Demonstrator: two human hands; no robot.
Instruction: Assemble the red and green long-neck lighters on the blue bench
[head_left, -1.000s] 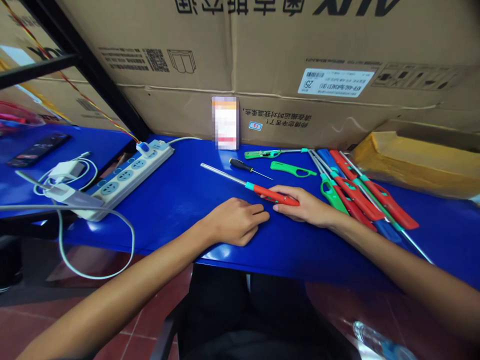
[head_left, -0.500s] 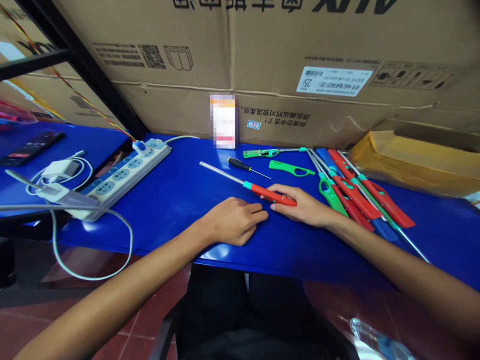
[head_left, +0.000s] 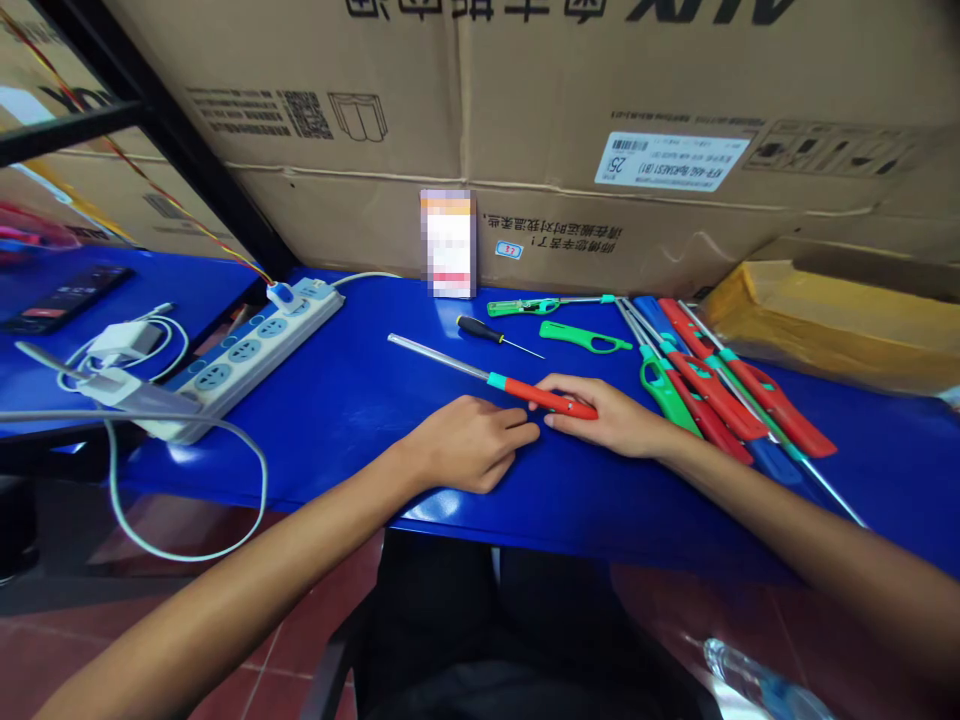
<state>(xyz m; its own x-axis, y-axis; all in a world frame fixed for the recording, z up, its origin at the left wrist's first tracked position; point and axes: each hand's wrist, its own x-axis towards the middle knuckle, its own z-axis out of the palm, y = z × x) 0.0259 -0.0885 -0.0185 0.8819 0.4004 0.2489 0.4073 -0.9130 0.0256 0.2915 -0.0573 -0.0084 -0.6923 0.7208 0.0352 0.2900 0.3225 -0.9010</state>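
My right hand (head_left: 600, 415) is closed around the handle of a red lighter (head_left: 536, 394), whose long metal tube points to the upper left over the blue table. My left hand (head_left: 476, 445) rests on the table just left of it, fingers curled; whether anything is inside them is hidden. Beyond the hands lie a black screwdriver (head_left: 480, 328), a green handle shell (head_left: 581, 337) and a green lighter with its inside showing (head_left: 523, 307). To the right of my right hand, several red, green and blue lighters (head_left: 720, 395) are heaped together.
A white power strip (head_left: 247, 355) with cables lies at the left, near a charger (head_left: 124, 342) and a phone (head_left: 67, 298). Large cardboard (head_left: 337, 200) stands behind the blue table (head_left: 330, 400). An open carton (head_left: 825, 330) sits at the back right.
The red lighter in my right hand has tilted a little, its metal tip shifting left and slightly down. My left hand has hardly moved.
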